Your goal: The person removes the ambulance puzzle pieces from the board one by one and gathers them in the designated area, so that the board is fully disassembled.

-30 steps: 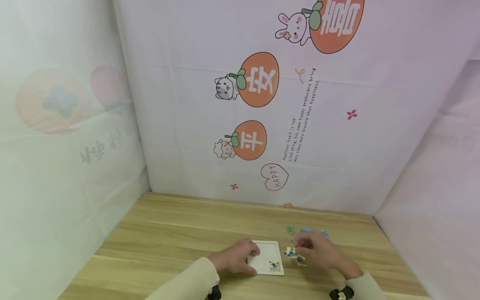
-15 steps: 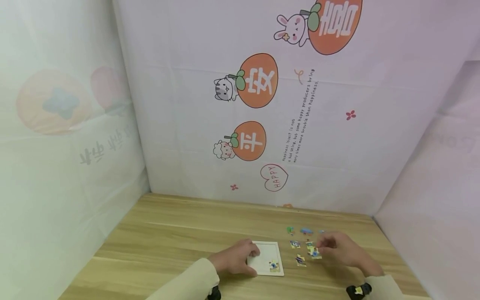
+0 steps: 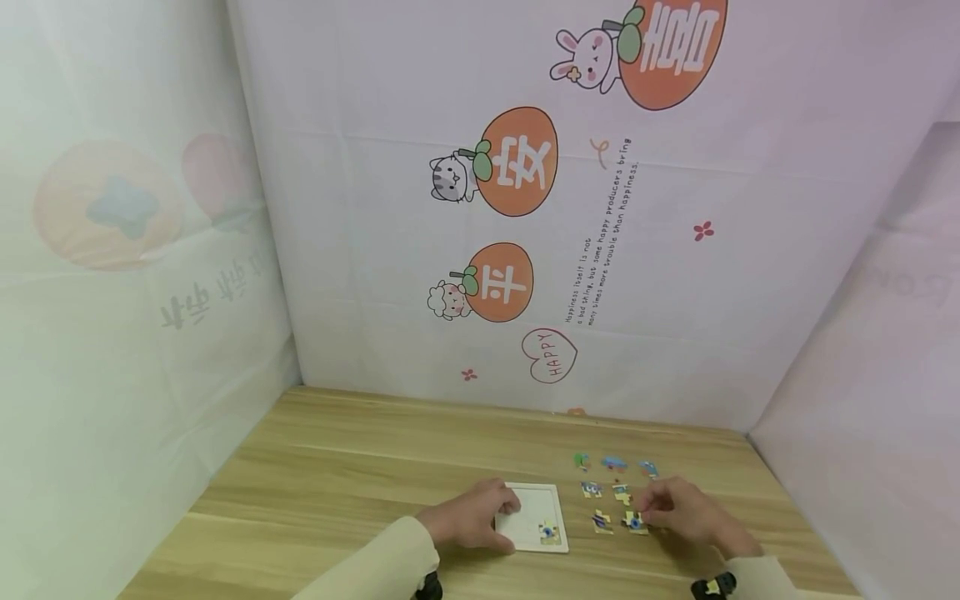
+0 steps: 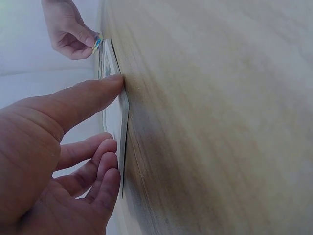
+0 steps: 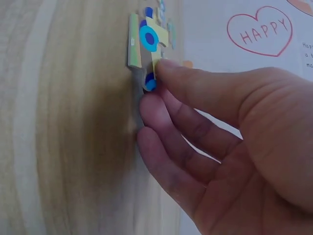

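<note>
My left hand holds the left side of a white puzzle tray, thumb near its lower corner and curled fingers along the edge. One jigsaw piece with a blue ring lies in the tray's lower right corner. To the right, my right hand pinches another puzzle piece, yellowish with a blue ring, low over the wood. In the right wrist view, thumb and forefinger grip the end of this puzzle piece. The fingertips behind it are partly hidden.
Between tray and right hand lie a piece with purple marks, an eyed piece and a yellow-blue piece. Farther back are a green piece and two blue ones. Printed cloth walls the wooden table.
My right hand has moved right with the ringed piece, from beside the tray to the right end of the near row, and lower. The left hand and tray have stayed put.
</note>
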Demonstrator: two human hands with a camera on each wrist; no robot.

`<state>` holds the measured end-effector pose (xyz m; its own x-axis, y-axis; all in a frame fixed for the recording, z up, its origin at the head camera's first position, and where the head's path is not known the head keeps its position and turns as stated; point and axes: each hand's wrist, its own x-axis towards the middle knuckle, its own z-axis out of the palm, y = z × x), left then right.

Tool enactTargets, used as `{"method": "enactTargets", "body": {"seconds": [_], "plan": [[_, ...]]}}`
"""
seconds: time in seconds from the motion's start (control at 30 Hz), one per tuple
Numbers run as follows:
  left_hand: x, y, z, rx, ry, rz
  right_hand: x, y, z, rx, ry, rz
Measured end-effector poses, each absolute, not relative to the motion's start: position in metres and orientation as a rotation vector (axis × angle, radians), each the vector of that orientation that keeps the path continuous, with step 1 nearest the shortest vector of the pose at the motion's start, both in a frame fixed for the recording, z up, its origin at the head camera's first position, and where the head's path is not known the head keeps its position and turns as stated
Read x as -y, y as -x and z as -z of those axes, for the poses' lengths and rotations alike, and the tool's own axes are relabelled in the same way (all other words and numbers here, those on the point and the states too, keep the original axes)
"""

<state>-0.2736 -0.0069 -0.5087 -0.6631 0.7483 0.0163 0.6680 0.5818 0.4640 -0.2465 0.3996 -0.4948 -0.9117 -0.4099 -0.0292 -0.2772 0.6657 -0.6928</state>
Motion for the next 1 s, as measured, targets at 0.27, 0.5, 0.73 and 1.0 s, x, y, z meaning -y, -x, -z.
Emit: {"method": "enactTargets", "body": {"seconds": [0.27,0.5,0.73,1.0], "plan": [[0.006,0.273,0.509,-2.635,-1.186,-0.646,-0.393,0.245,0.496,-2.783,0.470,0.991],[0.007,0.272,0.509,-2.630,-1.177,-0.647,-0.366,0.238,0.482,-2.854,0.587,0.905],[0.006,0.271,0.502,-2.626,-1.170,-0.635,-0.328,0.235,0.475,-2.831,0.756,0.878],[0.006,0.272,0.504,-2.630,-1.170,-0.622,-0.288,0.235,0.481,-2.861,0.980,0.672]]}}
